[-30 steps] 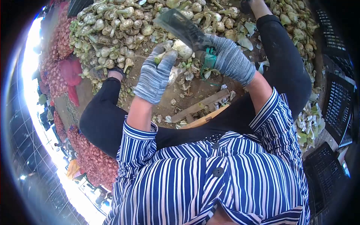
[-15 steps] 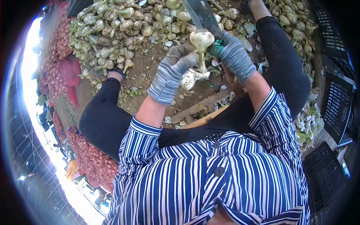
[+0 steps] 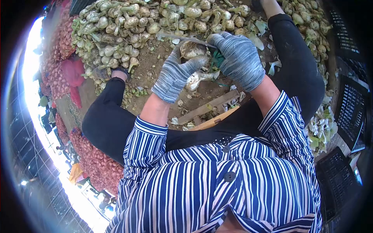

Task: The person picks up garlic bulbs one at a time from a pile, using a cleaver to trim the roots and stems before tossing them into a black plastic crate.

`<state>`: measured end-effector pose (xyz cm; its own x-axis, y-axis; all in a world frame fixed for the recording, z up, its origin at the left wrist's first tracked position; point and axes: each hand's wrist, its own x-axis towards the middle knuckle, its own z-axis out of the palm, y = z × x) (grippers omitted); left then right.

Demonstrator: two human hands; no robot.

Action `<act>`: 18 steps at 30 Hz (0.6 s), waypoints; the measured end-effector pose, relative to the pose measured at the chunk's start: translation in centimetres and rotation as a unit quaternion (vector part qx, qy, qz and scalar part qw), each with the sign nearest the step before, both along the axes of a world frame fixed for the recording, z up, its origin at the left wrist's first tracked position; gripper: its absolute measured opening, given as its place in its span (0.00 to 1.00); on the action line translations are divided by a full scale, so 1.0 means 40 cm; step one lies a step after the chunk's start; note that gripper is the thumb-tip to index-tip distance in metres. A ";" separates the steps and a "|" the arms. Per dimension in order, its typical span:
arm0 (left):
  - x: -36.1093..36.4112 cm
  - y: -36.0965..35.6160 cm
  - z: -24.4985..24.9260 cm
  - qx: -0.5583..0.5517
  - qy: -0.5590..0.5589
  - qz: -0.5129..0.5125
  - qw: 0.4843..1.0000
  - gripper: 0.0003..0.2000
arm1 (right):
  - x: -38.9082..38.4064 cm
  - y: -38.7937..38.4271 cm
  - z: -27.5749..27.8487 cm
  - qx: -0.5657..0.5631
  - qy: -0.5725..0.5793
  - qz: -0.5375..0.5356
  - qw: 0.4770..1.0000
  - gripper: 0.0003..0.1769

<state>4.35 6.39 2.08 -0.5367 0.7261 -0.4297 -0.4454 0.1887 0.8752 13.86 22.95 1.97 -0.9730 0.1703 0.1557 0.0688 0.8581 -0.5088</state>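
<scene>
My left hand (image 3: 175, 75), in a grey knit glove, grips a garlic bulb (image 3: 191, 51) between thumb and fingers. In my gloved right hand (image 3: 240, 60) is a knife, its broad blade (image 3: 182, 37) now seen nearly edge-on, passing over the far side of the bulb. Green material (image 3: 218, 58) shows under my right fingers where the knife handle lies. The bulb's stem is mostly hidden. Just below the hands, another pale bulb with a thick stem (image 3: 197, 80) lies near the ground.
A large heap of stemmed bulbs (image 3: 116, 35) spreads in front, with more bulbs (image 3: 305, 23) at far right. Wooden slats (image 3: 210, 106) lie between my legs. Black crates (image 3: 347, 110) stand at right beside peeled skins (image 3: 321, 126). Netted reddish bulbs (image 3: 93, 159) are at left.
The knife has swung from pointing away, blade flat to view, to lying leftward across the bulb. My right hand turned over and moved closer; the bulb shifted down and left.
</scene>
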 end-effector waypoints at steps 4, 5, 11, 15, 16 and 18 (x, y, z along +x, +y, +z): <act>-0.059 -0.033 -0.061 -0.127 0.068 -0.044 0.989 0.17 | 0.007 -0.029 0.028 0.082 0.003 0.053 0.995 0.11; -0.069 -0.045 -0.069 -0.128 0.063 -0.045 0.989 0.16 | 0.010 -0.038 0.034 0.102 0.018 0.075 0.992 0.12; -0.049 -0.089 -0.026 -0.096 0.239 -0.129 0.958 0.18 | 0.009 -0.066 0.007 0.113 0.039 0.083 0.989 0.13; -0.063 -0.114 -0.025 -0.196 0.389 -0.227 0.871 0.18 | 0.008 -0.059 -0.021 0.114 0.052 0.080 0.989 0.13; -0.058 -0.113 -0.017 -0.190 0.361 -0.212 0.888 0.18 | 0.009 -0.058 -0.021 0.111 0.052 0.079 0.989 0.13; -0.030 -0.123 0.009 -0.080 0.096 -0.054 0.991 0.16 | 0.002 -0.057 -0.021 0.102 0.057 0.082 0.990 0.14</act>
<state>3.16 1.46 2.46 -0.5435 0.7140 -0.4413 -0.2430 0.3694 0.8969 13.94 20.66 1.11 -0.9592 -0.0340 0.2806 -0.1270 0.9387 -0.3204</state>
